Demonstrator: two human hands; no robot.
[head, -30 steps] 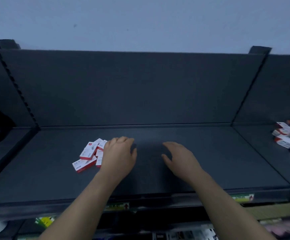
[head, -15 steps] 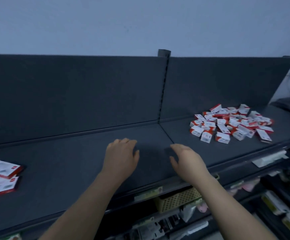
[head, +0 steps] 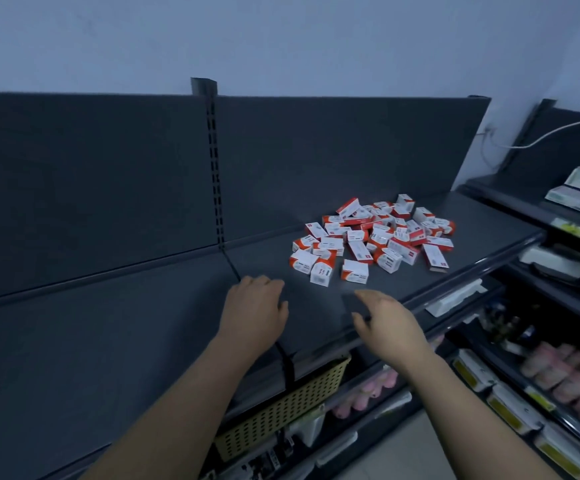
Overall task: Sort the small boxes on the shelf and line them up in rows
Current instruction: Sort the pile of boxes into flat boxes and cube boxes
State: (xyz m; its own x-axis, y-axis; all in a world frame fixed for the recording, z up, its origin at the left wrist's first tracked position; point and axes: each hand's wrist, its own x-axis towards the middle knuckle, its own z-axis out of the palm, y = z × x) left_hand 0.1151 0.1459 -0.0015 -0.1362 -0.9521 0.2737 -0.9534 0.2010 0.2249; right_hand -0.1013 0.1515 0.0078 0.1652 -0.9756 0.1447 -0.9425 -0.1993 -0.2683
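I see the small boxes, red and white, in a loose heap on the right-hand section of the dark shelf. They lie at all angles, some stacked on others, and the heap reaches from near the back panel toward the front edge. None of them stands in a row.

My left hand is palm down just in front of the heap, beside the seam between the two shelf sections, with relaxed fingers and nothing in it. I cannot tell whether it touches the shelf. My right hand is near the front edge, also empty with its fingers loosely spread, and apart from the nearest boxes.

A slotted upright divides the back panel. Below the front edge sits a perforated beige basket.
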